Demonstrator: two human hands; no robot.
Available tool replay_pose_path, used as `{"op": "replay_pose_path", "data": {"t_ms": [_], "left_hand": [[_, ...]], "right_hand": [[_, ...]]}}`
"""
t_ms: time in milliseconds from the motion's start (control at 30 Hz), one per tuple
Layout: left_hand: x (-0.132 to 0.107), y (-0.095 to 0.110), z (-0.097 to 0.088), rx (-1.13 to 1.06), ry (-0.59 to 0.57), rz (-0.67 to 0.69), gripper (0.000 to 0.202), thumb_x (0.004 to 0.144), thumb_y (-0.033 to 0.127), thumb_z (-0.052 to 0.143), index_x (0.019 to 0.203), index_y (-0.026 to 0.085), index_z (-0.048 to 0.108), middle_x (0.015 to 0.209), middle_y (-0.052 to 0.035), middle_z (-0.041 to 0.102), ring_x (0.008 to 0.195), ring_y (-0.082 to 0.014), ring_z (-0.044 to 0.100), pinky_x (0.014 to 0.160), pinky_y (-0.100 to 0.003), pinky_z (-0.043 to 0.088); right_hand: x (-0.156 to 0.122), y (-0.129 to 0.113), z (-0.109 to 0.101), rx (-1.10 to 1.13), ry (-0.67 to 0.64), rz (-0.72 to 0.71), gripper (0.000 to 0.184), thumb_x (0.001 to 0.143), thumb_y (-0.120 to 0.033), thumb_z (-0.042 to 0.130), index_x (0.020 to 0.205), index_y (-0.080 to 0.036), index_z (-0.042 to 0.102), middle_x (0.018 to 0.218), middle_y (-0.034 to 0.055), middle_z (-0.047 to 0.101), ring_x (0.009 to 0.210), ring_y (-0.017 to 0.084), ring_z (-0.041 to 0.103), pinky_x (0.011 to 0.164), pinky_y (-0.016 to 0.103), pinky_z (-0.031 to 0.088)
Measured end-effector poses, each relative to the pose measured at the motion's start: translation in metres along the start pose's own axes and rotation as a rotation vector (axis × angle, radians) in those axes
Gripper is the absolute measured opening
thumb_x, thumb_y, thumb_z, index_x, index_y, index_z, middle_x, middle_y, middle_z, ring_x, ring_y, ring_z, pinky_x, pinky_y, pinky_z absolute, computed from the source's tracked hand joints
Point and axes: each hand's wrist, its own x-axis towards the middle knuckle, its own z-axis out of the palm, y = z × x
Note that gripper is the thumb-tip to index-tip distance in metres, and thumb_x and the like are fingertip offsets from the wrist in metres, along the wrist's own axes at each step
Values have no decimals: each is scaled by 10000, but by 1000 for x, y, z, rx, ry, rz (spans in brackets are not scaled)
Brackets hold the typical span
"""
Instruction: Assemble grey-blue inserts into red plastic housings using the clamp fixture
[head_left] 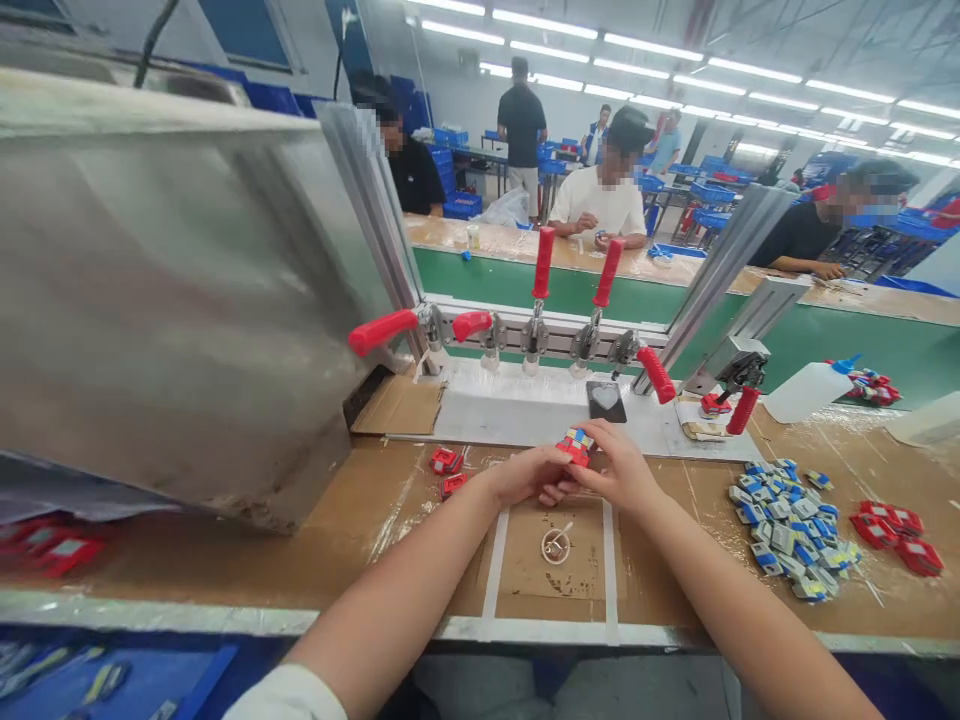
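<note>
Both hands meet over the middle of the bench, gripping one small red plastic piece with a blue, white and yellow insert [576,446]. My left hand [534,474] closes on it from the left. From the right, my right hand [611,462] pinches it with thumb and fingers. Below them a small round cup [556,545] with a thin stick in it sits on a taped cardboard sheet [525,580]. Red pieces [447,461] lie left of my hands. A heap of blue, grey and yellow pieces [787,525] lies to the right.
Behind my hands stands a metal frame with several red-handled toggle clamps [534,325]. A large metal box [172,330] blocks the left. More red pieces [896,533] and a white squeeze bottle [808,390] are at right. A person in a white shirt [600,205] sits across the bench.
</note>
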Motion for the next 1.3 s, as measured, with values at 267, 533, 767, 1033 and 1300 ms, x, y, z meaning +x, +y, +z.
{"op": "replay_pose_path", "data": {"t_ms": [267, 533, 767, 1033, 1300], "left_hand": [[24, 19, 12, 776, 414, 398, 604, 799, 449, 771, 1356, 281, 610, 1356, -65, 644, 1149, -252, 617, 986, -356, 483], [77, 10, 0, 614, 420, 505, 464, 807, 374, 779, 1215, 178, 675, 1137, -78, 746, 1065, -253, 676, 987, -363, 496], [105, 7, -25, 549, 608, 520, 466, 756, 376, 800, 1147, 169, 655, 1121, -98, 750, 1075, -260, 681, 1019, -388, 485], [125, 9, -44, 801, 713, 520, 388, 862, 363, 666, 1215, 207, 619, 1216, -60, 708, 1162, -246, 629, 1060, -369, 443], [143, 19, -54, 882, 713, 439, 409, 880, 359, 655, 1257, 204, 614, 1245, -75, 698, 1183, -258, 629, 1051, -375, 454]], "right_hand": [[-6, 36, -35, 653, -193, 697, 504, 845, -643, 654, 762, -151, 727, 671, 51, 689, 576, 154, 593, 507, 254, 454], [15, 57, -34, 620, -155, 852, 607, 845, -753, 587, 759, -161, 691, 715, 85, 726, 509, 127, 590, 394, 199, 373], [20, 96, -46, 93, 114, 636, 579, 898, -714, 531, 961, -175, 736, 1055, 131, 764, 959, 267, 711, 795, 346, 542], [33, 122, -50, -291, -136, 306, 1017, 690, -622, 828, 1536, -236, 417, 1535, 142, 513, 1318, 358, 577, 1060, 422, 460], [44, 129, -44, -312, -157, 309, 949, 667, -607, 850, 1462, -231, 493, 1450, 140, 596, 1228, 360, 638, 1005, 394, 486]]}}
